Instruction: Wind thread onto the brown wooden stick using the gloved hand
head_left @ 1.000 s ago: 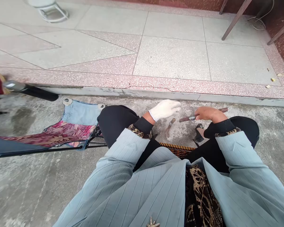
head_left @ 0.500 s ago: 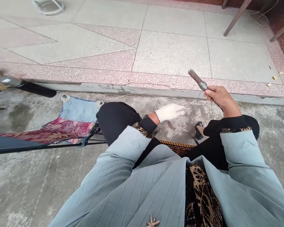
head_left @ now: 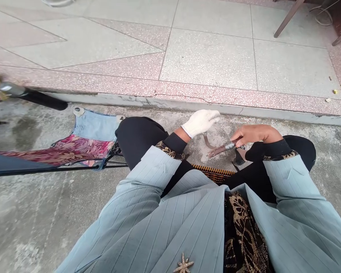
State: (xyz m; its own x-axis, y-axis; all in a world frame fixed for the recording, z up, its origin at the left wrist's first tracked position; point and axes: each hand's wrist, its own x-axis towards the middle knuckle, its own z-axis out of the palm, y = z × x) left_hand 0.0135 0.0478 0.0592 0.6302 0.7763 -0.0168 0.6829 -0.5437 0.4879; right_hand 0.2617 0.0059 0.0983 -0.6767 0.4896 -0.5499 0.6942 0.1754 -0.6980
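I sit with my knees apart above the concrete ground (head_left: 39, 212). My left hand (head_left: 200, 122) wears a white glove, its fingers curled and pinched together; a faint thin strand (head_left: 225, 131) runs from them toward the right. My right hand (head_left: 254, 134) is bare and grips a brown stick-like tool (head_left: 220, 149) with a metal band, held low and pointing left toward my lap. Under the gloved hand a small curved brown blade (head_left: 207, 141) is visible; whether it touches the glove I cannot tell.
A folding seat (head_left: 82, 148) of floral and blue cloth stands at my left knee. A black handle (head_left: 42, 100) pokes in from the far left. A raised tiled step (head_left: 187, 104) crosses ahead, with wooden legs (head_left: 288, 17) at top right. A dark sandal (head_left: 238, 157) is by my right leg.
My right hand swung the tool up and out to the right, then brought it back down beside the gloved hand. The left hand rose slightly.
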